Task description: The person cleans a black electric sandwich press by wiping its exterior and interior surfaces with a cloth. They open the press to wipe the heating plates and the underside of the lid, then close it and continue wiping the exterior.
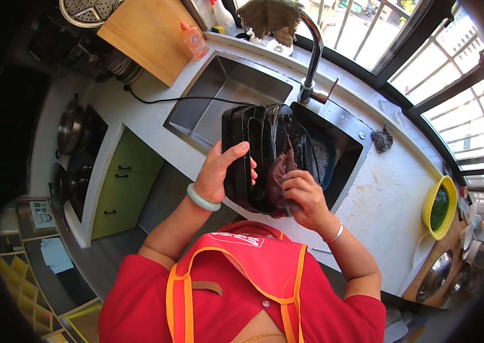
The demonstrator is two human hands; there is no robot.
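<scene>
A black corded kitchen appliance point(235, 128), its exact kind unclear, is held up over the front edge of the double steel sink point(201, 96). My left hand point(224, 167) grips its left side, thumb on the outside and fingertips curled over the rim. In my right hand point(308, 197) is a bunched dark brown cloth point(282, 176), pressed against the appliance's right part. That cloth hides some of the surface beneath it. A black power cord point(173, 99) runs from behind the appliance across the left bowl to the counter.
Behind the sink rises a chrome faucet point(314, 55) with a cloth draped over its spout. A blue basin point(332, 160) with suds sits in the right bowl. On the counter are a steel scourer point(382, 139), yellow bowl point(429, 210), cutting board point(152, 38) and pink bottle point(194, 41).
</scene>
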